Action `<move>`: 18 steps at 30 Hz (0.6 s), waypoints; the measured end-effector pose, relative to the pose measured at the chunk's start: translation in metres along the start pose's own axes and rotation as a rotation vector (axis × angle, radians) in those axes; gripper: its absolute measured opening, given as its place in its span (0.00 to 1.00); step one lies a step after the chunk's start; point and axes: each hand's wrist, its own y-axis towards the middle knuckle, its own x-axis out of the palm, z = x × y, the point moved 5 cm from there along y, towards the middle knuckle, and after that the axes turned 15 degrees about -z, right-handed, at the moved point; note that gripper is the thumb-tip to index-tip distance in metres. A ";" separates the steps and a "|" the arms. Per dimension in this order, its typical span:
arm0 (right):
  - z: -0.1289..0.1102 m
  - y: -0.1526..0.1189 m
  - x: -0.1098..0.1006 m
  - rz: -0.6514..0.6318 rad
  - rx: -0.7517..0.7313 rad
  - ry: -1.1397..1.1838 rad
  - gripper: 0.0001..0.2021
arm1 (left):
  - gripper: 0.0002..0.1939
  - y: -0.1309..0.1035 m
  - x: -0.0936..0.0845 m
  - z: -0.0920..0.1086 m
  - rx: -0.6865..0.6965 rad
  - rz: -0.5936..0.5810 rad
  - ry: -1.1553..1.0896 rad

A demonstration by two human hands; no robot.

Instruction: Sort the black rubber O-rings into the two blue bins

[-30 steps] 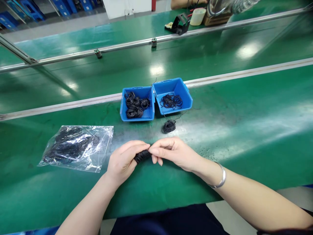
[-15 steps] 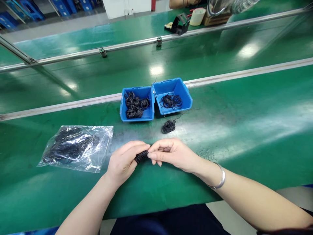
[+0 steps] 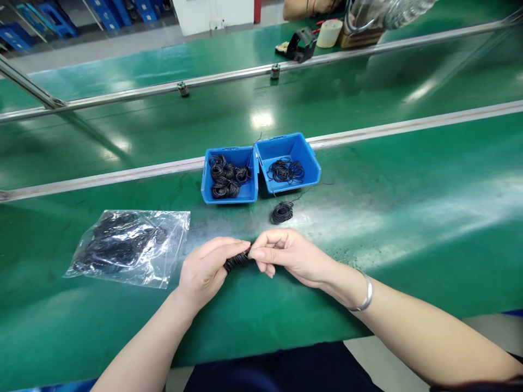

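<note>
My left hand is wrapped round a stack of thin black cord rings, held just above the green bench. At the right end of this stack, my right hand pinches with thumb and forefinger; whatever is between those fingertips is too small to make out. A loose black cord coil lies on the bench beyond my right hand, its thin tail trailing right. Behind are two blue bins: the left bin holds several cord bundles, the right bin a looser tangle.
A clear plastic bag of black cord lies left of my hands. A pale strip and a metal rail cross the bench. Two small motor-like parts stand by the rail. Across the bench, a person's arm shows near a black holder.
The fingertips of my right hand have shifted slightly right, and a little more of the cord stack's end shows. My left hand keeps its grip; the view has moved slightly.
</note>
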 end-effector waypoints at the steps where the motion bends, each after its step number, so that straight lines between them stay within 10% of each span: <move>1: 0.001 0.000 0.001 -0.010 0.001 0.014 0.10 | 0.22 0.000 0.000 0.000 0.003 0.001 -0.002; 18: -0.007 -0.004 0.001 -0.098 -0.134 0.397 0.09 | 0.11 0.003 -0.001 -0.010 -0.222 0.066 -0.125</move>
